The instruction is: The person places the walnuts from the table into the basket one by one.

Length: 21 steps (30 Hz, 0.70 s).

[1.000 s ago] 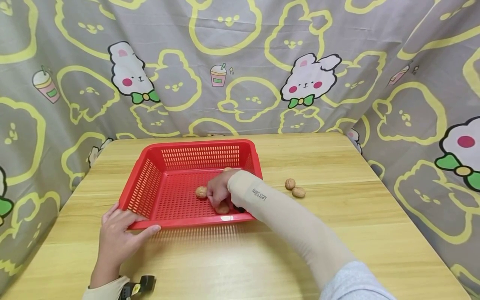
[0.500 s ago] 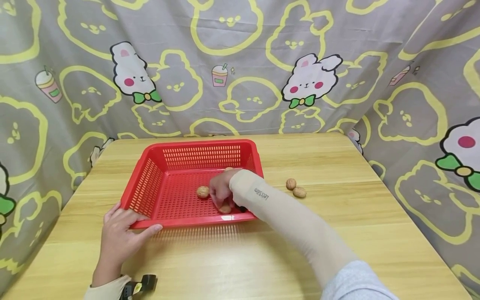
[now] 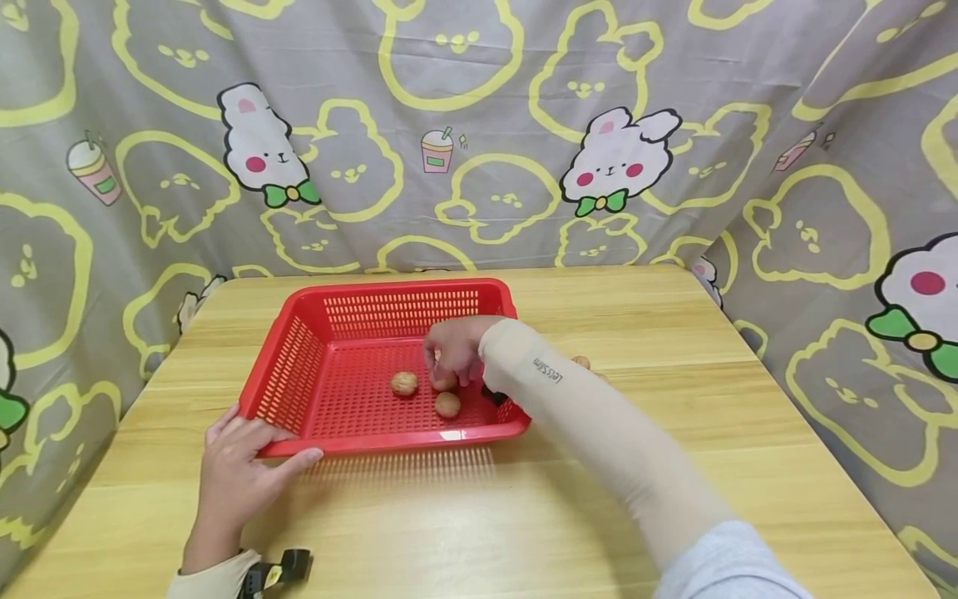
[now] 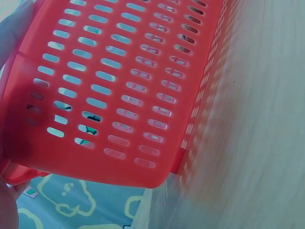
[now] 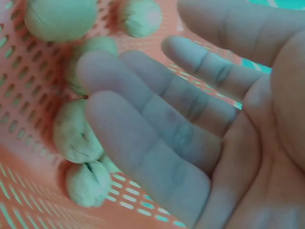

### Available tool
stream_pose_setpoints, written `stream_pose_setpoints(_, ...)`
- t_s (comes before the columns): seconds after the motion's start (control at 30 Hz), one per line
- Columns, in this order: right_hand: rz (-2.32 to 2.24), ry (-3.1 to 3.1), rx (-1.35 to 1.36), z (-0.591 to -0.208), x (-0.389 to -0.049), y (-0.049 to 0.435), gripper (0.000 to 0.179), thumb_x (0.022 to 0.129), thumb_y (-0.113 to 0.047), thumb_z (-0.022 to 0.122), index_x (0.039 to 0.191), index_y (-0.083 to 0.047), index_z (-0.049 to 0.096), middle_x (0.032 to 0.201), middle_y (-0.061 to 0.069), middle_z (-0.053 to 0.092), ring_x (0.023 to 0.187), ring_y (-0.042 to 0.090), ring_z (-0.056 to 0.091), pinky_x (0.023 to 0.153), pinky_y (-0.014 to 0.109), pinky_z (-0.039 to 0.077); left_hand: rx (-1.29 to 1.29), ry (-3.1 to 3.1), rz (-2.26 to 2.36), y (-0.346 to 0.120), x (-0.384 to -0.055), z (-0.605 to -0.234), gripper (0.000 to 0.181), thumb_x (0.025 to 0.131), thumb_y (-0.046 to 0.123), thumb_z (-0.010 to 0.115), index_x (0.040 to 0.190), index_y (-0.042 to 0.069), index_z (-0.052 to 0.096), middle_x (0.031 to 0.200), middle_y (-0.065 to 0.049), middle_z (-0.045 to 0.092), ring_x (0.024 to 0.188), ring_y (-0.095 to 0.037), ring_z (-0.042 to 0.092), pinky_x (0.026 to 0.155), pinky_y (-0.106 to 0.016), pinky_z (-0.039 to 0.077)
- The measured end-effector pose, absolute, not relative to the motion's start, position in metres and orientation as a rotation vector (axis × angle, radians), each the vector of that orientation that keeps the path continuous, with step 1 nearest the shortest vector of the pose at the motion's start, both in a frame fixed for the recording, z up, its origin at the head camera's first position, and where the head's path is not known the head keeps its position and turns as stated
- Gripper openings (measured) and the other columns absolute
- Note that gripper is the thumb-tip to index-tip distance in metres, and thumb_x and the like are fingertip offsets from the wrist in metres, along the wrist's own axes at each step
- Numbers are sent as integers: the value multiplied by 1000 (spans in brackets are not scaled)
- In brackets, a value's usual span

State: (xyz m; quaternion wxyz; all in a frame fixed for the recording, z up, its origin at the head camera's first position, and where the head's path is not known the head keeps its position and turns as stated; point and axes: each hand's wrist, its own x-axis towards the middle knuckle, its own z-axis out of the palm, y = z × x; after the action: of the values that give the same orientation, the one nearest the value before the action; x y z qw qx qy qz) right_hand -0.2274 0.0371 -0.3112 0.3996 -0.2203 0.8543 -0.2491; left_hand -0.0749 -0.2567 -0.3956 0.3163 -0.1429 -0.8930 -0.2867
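A red perforated plastic basket [image 3: 352, 358] sits on the table with several walnuts inside. My left hand [image 3: 243, 466] grips its front left corner, fingers over the rim and thumb along the front. My right hand [image 3: 458, 345] is inside the basket at the right, fingers pointing down over a walnut [image 3: 444, 384]. Two more walnuts lie near it, one to the left [image 3: 404, 383] and one towards the front [image 3: 447, 405]. In the right wrist view the fingers [image 5: 147, 138] are loosely extended beside a cluster of walnuts [image 5: 78, 131], the thumb apart, and nothing is held.
Right of the basket, walnuts [image 3: 581, 363] on the wooden table [image 3: 674, 416] are mostly hidden by my right forearm. A patterned grey curtain [image 3: 494, 125] hangs behind and at both sides. A black wrist camera [image 3: 294, 566] sits on my left wrist.
My right hand has moved back and slightly right inside the basket, away from the walnut near the front, which now shows uncovered. My left hand has stayed on the corner.
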Motion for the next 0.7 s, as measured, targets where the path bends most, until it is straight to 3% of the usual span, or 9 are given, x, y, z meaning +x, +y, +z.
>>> stream_pose_setpoints(0.2,-647,2192,-647,-298,-239,45,20,96,-21,63,113,-13,56,106,15,59,80,27,68,68,34,56,-377,-2339,-760,-256,-75,-395,38,52,41,92,67,15,70,66,-1,65,73,-25,55,101,-54,30)
stream_pose_setpoints(0.47,-719,2265,-699,-281,-250,72,25,96,-20,62,117,-9,54,104,18,65,84,35,69,69,37,57,-382,-2331,-763,-256,-74,-394,36,50,37,93,67,15,70,66,-1,65,72,-25,55,101,-54,29)
stream_pose_setpoints(0.7,-780,2407,-706,-275,-256,107,27,95,-18,63,118,-7,56,97,16,67,75,26,68,67,34,55,-382,-2334,-763,-256,-74,-395,36,49,36,93,67,14,70,66,-2,66,73,-27,56,100,-56,30)
